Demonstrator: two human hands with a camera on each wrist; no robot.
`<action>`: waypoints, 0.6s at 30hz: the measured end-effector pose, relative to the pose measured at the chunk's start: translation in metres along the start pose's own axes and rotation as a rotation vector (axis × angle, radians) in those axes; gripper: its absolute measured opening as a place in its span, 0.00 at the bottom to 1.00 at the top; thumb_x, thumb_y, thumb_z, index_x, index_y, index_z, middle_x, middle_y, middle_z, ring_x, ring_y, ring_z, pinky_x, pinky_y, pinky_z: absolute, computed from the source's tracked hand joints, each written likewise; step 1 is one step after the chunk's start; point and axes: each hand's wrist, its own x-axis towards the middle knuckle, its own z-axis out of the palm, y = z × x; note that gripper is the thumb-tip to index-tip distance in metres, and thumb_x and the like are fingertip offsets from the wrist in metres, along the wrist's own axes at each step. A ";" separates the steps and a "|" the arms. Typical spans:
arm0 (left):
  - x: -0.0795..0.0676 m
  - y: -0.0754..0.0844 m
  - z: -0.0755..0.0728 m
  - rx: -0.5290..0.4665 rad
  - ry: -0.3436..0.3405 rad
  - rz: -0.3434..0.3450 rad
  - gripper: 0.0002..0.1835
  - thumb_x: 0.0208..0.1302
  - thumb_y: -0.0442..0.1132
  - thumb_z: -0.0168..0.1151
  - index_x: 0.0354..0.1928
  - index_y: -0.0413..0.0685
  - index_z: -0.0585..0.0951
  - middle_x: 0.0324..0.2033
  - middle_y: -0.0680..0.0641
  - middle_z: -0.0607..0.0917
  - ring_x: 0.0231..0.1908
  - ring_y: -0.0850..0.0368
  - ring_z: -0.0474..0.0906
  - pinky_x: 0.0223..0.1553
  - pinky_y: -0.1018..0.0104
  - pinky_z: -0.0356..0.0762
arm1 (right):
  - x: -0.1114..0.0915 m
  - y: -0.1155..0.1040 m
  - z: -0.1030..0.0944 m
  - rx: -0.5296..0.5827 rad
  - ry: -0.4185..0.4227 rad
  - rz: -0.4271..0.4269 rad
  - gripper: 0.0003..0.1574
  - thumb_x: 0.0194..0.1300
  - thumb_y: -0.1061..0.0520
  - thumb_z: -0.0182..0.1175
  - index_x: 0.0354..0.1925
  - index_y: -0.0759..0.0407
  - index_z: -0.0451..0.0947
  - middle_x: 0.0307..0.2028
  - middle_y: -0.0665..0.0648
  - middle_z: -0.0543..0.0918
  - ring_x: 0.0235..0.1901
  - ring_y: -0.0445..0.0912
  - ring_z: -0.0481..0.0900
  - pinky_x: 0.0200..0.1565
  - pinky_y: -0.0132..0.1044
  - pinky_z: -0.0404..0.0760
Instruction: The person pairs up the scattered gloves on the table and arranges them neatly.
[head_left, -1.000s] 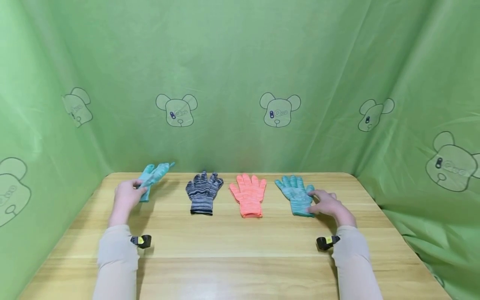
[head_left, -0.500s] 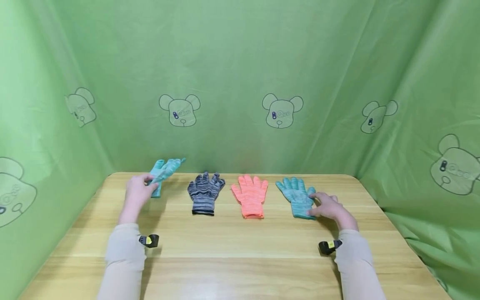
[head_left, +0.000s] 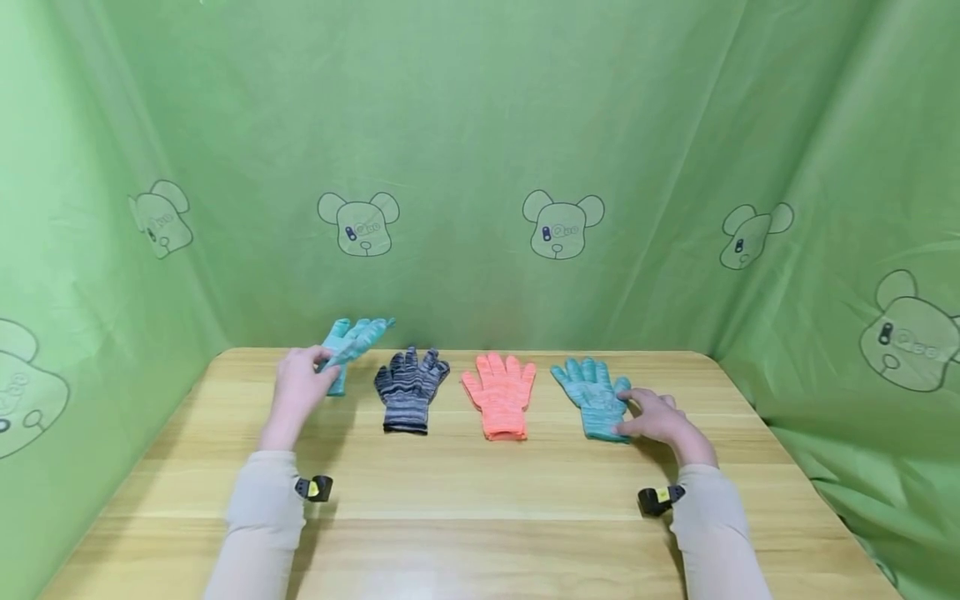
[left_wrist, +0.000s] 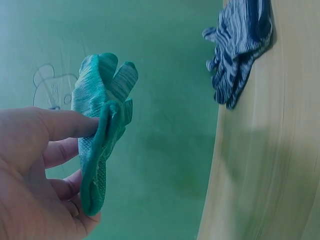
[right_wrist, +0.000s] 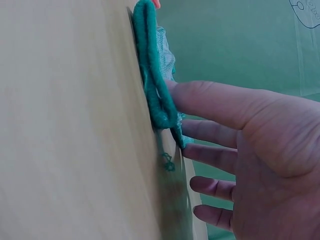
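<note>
My left hand (head_left: pixel 300 385) pinches a turquoise knit glove (left_wrist: pixel 92 105) near its cuff, between the thumb and the fingers. In the head view that glove is raised at the table's back left, its fingers pointing up and right. At the right, my right hand (head_left: pixel 660 417) touches a teal knit glove (head_left: pixel 596 398) lying flat. Its thumb (right_wrist: pixel 210 102) rests at the cuff, and the other fingers extend fairly straight along the glove's edge. Between the hands lie a dark blue and white striped glove (head_left: pixel 409 390) and a coral-orange glove (head_left: pixel 501 396), both with fingers pointing away.
The wooden table (head_left: pixel 465 483) ends at a green curtain (head_left: pixel 457 125) printed with bear heads, which also hangs along both sides. A small black camera sits on each wrist, the left camera (head_left: pixel 315 488) and the right camera (head_left: pixel 660 500).
My left hand has moved right with the turquoise glove, bringing it nearer the striped glove. The right hand stays at the teal glove. The other gloves lie where they were.
</note>
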 end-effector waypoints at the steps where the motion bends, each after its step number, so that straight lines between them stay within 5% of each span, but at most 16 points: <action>1: 0.000 0.002 0.001 -0.004 -0.003 -0.001 0.16 0.62 0.36 0.61 0.49 0.34 0.81 0.45 0.30 0.82 0.51 0.35 0.72 0.54 0.41 0.67 | 0.000 0.000 0.000 -0.002 0.001 0.000 0.50 0.56 0.45 0.69 0.68 0.65 0.63 0.70 0.74 0.59 0.61 0.71 0.54 0.56 0.71 0.58; 18: -0.006 0.028 0.018 -0.045 -0.006 0.014 0.15 0.60 0.36 0.64 0.47 0.36 0.81 0.44 0.33 0.79 0.49 0.38 0.71 0.52 0.43 0.70 | 0.001 0.001 0.000 -0.027 0.017 -0.026 0.49 0.55 0.43 0.70 0.67 0.65 0.65 0.69 0.74 0.61 0.61 0.71 0.54 0.55 0.68 0.59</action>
